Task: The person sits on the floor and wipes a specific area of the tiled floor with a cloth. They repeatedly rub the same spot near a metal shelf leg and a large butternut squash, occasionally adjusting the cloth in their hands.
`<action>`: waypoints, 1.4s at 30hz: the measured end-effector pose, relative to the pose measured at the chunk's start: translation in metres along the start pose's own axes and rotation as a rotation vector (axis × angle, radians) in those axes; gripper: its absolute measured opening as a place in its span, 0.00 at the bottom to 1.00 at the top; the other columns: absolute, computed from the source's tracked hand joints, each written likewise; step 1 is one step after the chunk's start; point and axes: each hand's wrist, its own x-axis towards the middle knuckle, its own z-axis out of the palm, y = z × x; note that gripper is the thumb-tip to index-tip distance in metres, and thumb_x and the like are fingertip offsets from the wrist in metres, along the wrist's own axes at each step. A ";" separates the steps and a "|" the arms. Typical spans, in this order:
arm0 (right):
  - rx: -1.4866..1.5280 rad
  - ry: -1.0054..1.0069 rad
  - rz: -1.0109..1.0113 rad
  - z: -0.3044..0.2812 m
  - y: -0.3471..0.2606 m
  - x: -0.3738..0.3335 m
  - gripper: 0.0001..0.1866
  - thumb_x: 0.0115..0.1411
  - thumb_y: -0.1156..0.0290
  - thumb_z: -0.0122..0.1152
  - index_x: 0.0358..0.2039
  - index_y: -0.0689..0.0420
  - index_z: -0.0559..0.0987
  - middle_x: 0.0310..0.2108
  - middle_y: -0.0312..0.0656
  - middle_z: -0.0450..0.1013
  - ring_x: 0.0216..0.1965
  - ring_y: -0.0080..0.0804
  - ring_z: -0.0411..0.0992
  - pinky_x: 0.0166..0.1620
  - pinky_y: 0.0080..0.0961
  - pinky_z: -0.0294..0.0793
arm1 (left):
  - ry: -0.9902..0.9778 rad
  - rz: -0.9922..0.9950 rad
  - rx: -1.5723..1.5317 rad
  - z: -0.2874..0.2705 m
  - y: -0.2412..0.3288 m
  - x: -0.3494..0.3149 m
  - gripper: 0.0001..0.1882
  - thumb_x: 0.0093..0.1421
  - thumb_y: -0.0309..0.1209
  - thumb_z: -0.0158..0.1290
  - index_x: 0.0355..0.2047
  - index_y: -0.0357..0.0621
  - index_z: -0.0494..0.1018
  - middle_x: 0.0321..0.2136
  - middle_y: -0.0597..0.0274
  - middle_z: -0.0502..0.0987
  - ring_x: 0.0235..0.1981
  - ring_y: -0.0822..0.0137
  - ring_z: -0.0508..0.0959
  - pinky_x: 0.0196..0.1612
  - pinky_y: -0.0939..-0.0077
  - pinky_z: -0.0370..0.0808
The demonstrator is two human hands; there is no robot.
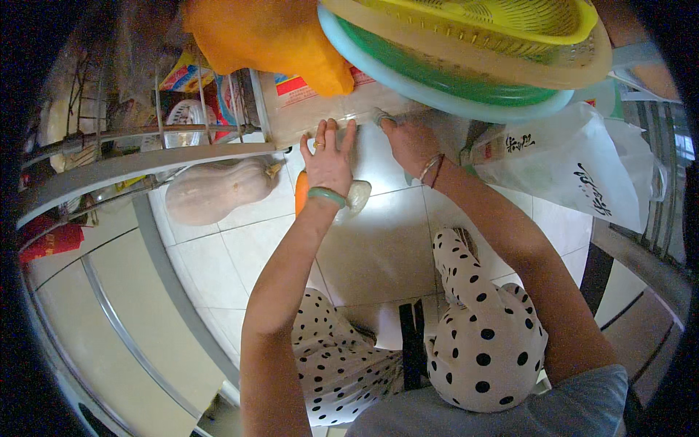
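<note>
My left hand (329,164), with a ring and a green bangle at its wrist, reaches forward with fingers spread. Its fingertips are at the near edge of a pale box (298,116) with red-and-white printing. Partly hidden under that hand, an orange carrot-like thing (300,191) and a pale lump in clear plastic (357,197) lie on the tiles. My right hand (413,144) is closed beside the box's right end, with a small greyish bit (380,115) at its fingertips; what it is I cannot make out. A butternut squash (218,191) lies on the floor to the left.
Stacked yellow, beige, green and light-blue basins (466,95) overhang the far right. An orange cloth or bag (255,36) hangs over the box. A wire rack (145,149) with packages stands left; a white plastic bag (568,160) is at right. Cabinet fronts (124,291) line the left.
</note>
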 end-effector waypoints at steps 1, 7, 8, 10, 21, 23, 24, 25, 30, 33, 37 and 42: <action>-0.022 -0.104 0.054 -0.003 -0.001 -0.004 0.07 0.52 0.74 0.46 0.29 0.59 0.73 0.19 0.51 0.72 0.25 0.49 0.74 0.30 0.43 0.73 | 0.006 0.005 -0.014 0.000 0.002 0.000 0.31 0.54 0.28 0.43 0.61 0.58 0.53 0.57 0.53 0.57 0.61 0.58 0.54 0.59 0.46 0.45; -0.139 0.149 -0.054 0.009 0.000 0.049 0.07 0.53 0.73 0.46 0.31 0.57 0.73 0.20 0.50 0.73 0.24 0.48 0.74 0.28 0.43 0.74 | 0.012 0.012 -0.038 -0.003 0.008 0.010 0.31 0.54 0.28 0.44 0.60 0.58 0.54 0.55 0.52 0.59 0.60 0.57 0.55 0.59 0.46 0.46; -0.140 0.176 -0.064 0.011 -0.001 0.050 0.07 0.53 0.73 0.46 0.31 0.57 0.73 0.20 0.50 0.73 0.24 0.48 0.74 0.27 0.43 0.74 | 0.014 0.018 -0.032 -0.002 0.007 0.007 0.31 0.54 0.29 0.44 0.60 0.57 0.55 0.55 0.52 0.59 0.60 0.57 0.55 0.59 0.46 0.47; -0.133 0.176 -0.078 0.010 -0.002 0.034 0.07 0.53 0.73 0.46 0.31 0.57 0.73 0.20 0.51 0.73 0.24 0.48 0.75 0.27 0.42 0.73 | 0.025 0.020 -0.016 0.001 0.004 0.006 0.30 0.54 0.29 0.45 0.59 0.57 0.56 0.54 0.52 0.59 0.60 0.57 0.56 0.58 0.47 0.48; -0.097 0.024 -0.055 0.010 -0.019 0.048 0.06 0.52 0.71 0.50 0.30 0.57 0.73 0.21 0.50 0.73 0.25 0.47 0.75 0.28 0.41 0.74 | 0.043 0.024 -0.067 0.004 0.005 0.004 0.31 0.52 0.29 0.46 0.58 0.56 0.58 0.56 0.50 0.57 0.60 0.55 0.55 0.59 0.50 0.50; -0.123 0.001 0.013 0.013 -0.026 0.055 0.07 0.52 0.70 0.50 0.30 0.57 0.73 0.21 0.51 0.73 0.25 0.47 0.75 0.28 0.41 0.74 | 0.013 0.012 -0.095 0.002 0.004 0.005 0.32 0.51 0.28 0.47 0.58 0.57 0.57 0.56 0.51 0.56 0.60 0.55 0.55 0.59 0.50 0.49; -0.071 -0.029 -0.032 0.009 -0.021 0.048 0.07 0.52 0.70 0.50 0.30 0.57 0.73 0.21 0.51 0.74 0.25 0.47 0.75 0.28 0.41 0.74 | 0.026 0.026 -0.090 0.004 0.003 0.005 0.32 0.51 0.28 0.48 0.58 0.57 0.57 0.56 0.51 0.56 0.60 0.55 0.54 0.59 0.50 0.49; -0.072 -0.038 -0.050 0.007 -0.019 0.042 0.06 0.52 0.71 0.50 0.30 0.57 0.73 0.21 0.50 0.74 0.25 0.47 0.75 0.28 0.40 0.74 | 0.043 0.038 -0.082 0.009 -0.001 0.005 0.33 0.50 0.28 0.48 0.58 0.57 0.57 0.57 0.51 0.56 0.61 0.55 0.54 0.59 0.49 0.49; 0.047 0.010 -0.026 -0.002 0.008 -0.020 0.06 0.55 0.71 0.47 0.32 0.56 0.71 0.19 0.49 0.72 0.23 0.47 0.74 0.26 0.43 0.73 | -0.026 0.023 -0.105 -0.009 -0.001 -0.001 0.33 0.48 0.27 0.49 0.58 0.54 0.58 0.58 0.51 0.54 0.63 0.55 0.50 0.59 0.49 0.48; 0.003 0.029 0.056 -0.031 0.037 -0.045 0.07 0.56 0.71 0.46 0.35 0.55 0.70 0.18 0.50 0.71 0.22 0.48 0.73 0.24 0.44 0.72 | 0.074 -0.039 -0.096 -0.013 0.013 -0.001 0.33 0.47 0.25 0.49 0.57 0.52 0.59 0.58 0.52 0.54 0.62 0.56 0.52 0.59 0.49 0.48; -0.144 0.197 0.030 -0.038 0.070 -0.055 0.09 0.57 0.69 0.46 0.37 0.55 0.71 0.18 0.50 0.71 0.22 0.49 0.73 0.22 0.43 0.72 | 0.150 0.112 -0.176 -0.016 0.045 0.011 0.33 0.47 0.24 0.48 0.57 0.51 0.59 0.58 0.55 0.55 0.60 0.57 0.55 0.58 0.50 0.50; -0.208 0.204 0.123 -0.037 0.073 -0.049 0.10 0.57 0.70 0.46 0.39 0.55 0.71 0.21 0.51 0.72 0.22 0.50 0.73 0.23 0.42 0.72 | 0.064 0.104 -0.141 -0.014 0.062 0.036 0.32 0.48 0.24 0.48 0.57 0.51 0.59 0.55 0.57 0.58 0.57 0.59 0.58 0.57 0.52 0.53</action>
